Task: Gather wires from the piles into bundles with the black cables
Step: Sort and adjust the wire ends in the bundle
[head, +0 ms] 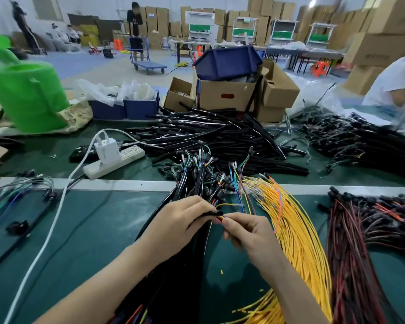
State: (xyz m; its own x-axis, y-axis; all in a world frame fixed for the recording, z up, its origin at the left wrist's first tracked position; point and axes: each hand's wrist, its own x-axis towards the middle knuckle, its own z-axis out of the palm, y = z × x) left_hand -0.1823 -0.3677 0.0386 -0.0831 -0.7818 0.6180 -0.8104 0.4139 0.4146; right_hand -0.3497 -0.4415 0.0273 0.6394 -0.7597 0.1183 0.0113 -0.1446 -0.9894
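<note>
1. Broadly, a green tabletop (91,230) carries everything, with a pale strip (126,184) running crosswise over it.
2. Behind the yellow wires (297,235), a heap of loose black cables (220,134) lies mostly crosswise.
3. Those yellow wires form one long sheaf. Its long axis runs from the near edge away and slightly left, with the metal-tipped ends pointing to the far side.
4. Right of the yellow wires, a pile of red-and-black wires (351,253) lies along much the same line, black plugs at its far end.
5. Just left of the yellow wires, the bundle of black cables (180,288) runs near to far, its coloured leads fanning out at the far end.
6. Well behind the yellow wires stands a cardboard box (225,95). Print on the cartons (379,50) beyond is too blurred to read.
7. Left of and behind the yellow wires lies a white power strip (117,163) with a charger (107,149) plugged in.
8. Of the hands, just left of the yellow wires, the left hand (180,220) curls round a black cable (214,213) at its end. The right hand (246,232) pinches thin coloured wires (220,219) between thumb and forefinger.
9. One yellow lead (229,204) sticks out above them, pointing toward the yellow wires.
</note>
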